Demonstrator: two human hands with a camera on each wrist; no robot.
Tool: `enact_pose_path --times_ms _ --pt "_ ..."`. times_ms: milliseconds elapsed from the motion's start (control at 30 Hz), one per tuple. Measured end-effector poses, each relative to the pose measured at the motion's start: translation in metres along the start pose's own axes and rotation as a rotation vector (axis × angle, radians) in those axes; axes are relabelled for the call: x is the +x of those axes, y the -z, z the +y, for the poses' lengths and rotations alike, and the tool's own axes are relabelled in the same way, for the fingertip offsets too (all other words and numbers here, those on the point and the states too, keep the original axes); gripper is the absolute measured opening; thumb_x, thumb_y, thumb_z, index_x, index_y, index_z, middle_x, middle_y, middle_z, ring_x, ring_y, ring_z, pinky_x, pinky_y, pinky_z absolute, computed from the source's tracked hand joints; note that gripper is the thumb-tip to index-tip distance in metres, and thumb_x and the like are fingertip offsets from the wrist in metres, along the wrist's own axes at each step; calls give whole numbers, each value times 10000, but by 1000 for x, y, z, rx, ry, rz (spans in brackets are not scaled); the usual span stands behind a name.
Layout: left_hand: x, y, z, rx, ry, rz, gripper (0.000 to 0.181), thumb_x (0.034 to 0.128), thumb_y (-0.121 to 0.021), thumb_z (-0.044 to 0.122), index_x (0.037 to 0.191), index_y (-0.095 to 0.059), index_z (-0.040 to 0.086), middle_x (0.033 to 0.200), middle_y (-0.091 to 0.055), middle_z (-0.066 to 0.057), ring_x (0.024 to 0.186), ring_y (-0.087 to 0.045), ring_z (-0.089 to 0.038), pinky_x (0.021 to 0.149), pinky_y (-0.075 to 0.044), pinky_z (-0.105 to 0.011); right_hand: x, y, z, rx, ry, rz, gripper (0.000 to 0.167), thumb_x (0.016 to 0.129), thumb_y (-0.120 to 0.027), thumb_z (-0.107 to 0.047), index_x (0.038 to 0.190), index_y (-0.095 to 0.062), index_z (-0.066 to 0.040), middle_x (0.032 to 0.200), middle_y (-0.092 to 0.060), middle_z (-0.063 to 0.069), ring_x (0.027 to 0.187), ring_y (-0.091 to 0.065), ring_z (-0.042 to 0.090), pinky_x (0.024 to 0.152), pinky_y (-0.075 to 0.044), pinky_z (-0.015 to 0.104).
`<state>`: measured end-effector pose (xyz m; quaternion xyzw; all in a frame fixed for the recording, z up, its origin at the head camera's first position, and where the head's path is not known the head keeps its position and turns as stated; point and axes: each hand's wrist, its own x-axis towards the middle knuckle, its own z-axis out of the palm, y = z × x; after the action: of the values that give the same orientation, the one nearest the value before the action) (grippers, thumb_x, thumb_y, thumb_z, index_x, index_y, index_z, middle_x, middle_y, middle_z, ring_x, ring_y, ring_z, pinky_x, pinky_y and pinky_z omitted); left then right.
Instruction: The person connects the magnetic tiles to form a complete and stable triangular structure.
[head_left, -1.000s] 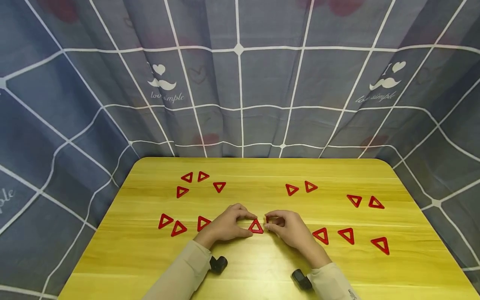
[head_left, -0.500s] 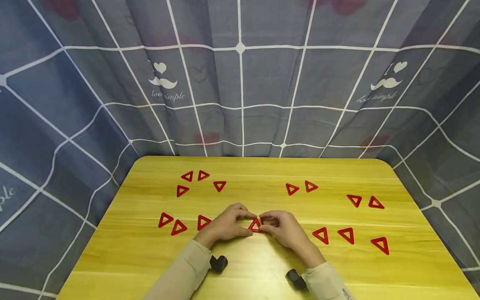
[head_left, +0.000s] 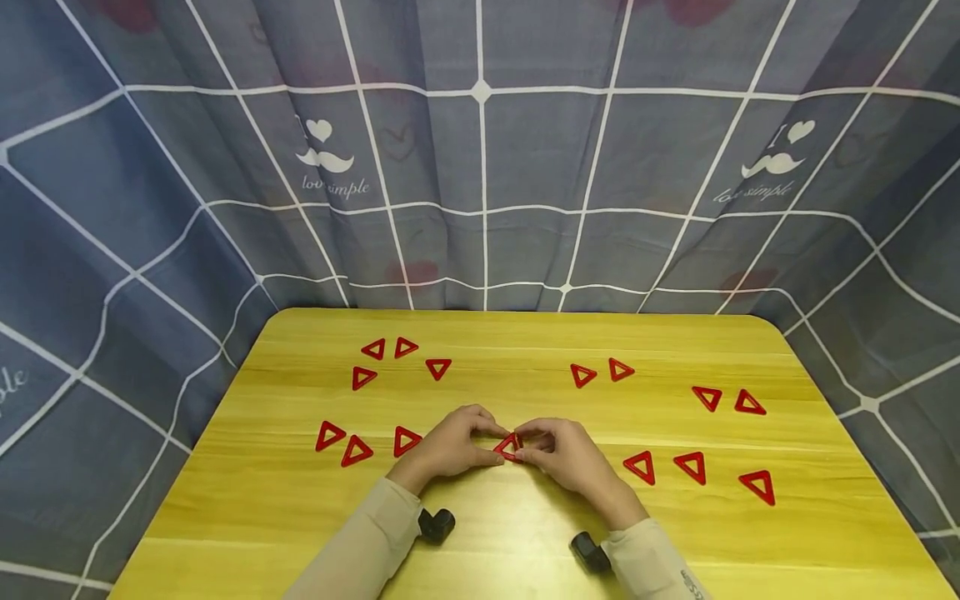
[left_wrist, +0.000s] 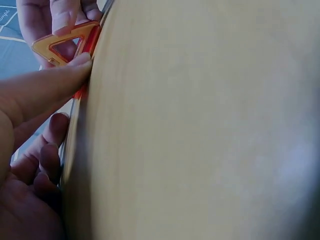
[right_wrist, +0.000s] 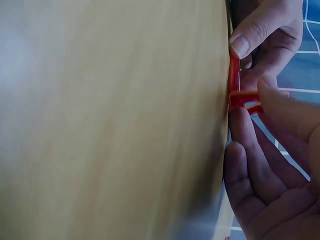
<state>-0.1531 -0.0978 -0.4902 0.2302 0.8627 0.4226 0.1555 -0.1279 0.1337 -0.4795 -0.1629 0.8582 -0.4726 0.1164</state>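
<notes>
Near the middle of the table, between the two hands, I see a flat triangle, red and lying low. A standing triangle is up on its edge at the right side of it, and the two look like they touch. I cannot tell if they are stuck together. The left hand pinches the flat triangle, thumb at the near side and a finger at the far side. The right hand pinches the standing triangle between thumb and finger. To do this bit well, I think I should hold the flat one very still and push only a little. I would line the two edges up from end to end, so no corner pokes out, and not let the standing one tip over. Farther out, seven left triangles lie on one side and seven right triangles on the other. One of the left ones is just beside the left hand, so I should take care not to bump it. Past the far side hangs a blue-gray cloth with white lines.
</notes>
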Motion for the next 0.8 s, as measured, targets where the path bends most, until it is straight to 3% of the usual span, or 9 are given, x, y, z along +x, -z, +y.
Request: enact_pose_path --times_ms 267,467,667,800 --pt "-2 0 1 -13 19 12 172 867 -824 245 1031 -784 213 1044 -590 111 1010 -545 -124 907 -457 -370 3 1 1 45 -3 -7 397 746 -907 -129 1076 -708 -33 964 -710 26 790 -687 114 696 -553 263" --pt "-2 1 1 -10 11 22 176 869 -822 235 1036 -785 198 1037 -592 104 1007 -544 -132 905 -457 -375 7 2 0 25 8 -12 422 732 -913 -107 1094 -710 -33 1018 -707 44 775 -679 114 692 -550 260" --pt "-2 -2 1 -9 12 25 174 857 -833 230 1021 -785 195 1027 -589 104 1007 -545 -135 906 -455 -378 7 4 -2 25 -26 -23 393 738 -910 -116 1083 -748 -23 876 -726 18 753 -684 111 679 -552 259" --pt "-2 -2 4 -13 22 36 162 845 -844 218 993 -785 184 1022 -591 98 1014 -552 -152 913 -459 -390 7 4 -2 41 -29 -23 403 753 -897 -102 1117 -753 -2 953 -746 53 773 -703 103 682 -559 249"
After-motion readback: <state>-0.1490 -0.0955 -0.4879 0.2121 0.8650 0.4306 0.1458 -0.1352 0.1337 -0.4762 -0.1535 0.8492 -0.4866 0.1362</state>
